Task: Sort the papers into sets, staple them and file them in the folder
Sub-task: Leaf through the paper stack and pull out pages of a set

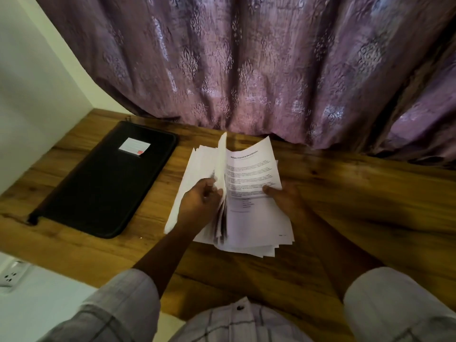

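Holding a thick stack of papers (255, 218) over the middle of a wooden desk (357, 193), the person has both hands on it. The left hand (201, 201) pinches a bunch of sheets with curled fingers, and these sheets stand up on edge, parted from the rest like an open book. The right hand (283, 198) grips the right side of the stack, its thumb pressed on the printed top page and its fingers hidden underneath. The page's bold heading is too blurred to read. Whether the stack's near edge rests on the wood cannot be told. A black zipped folder (106, 183) lies shut and flat on the desk, to the left of the papers and apart from them, with a white label (134, 146) on its cover. A purple patterned curtain (246, 70) hangs behind the desk. A wall socket (11, 274) shows at lower left.
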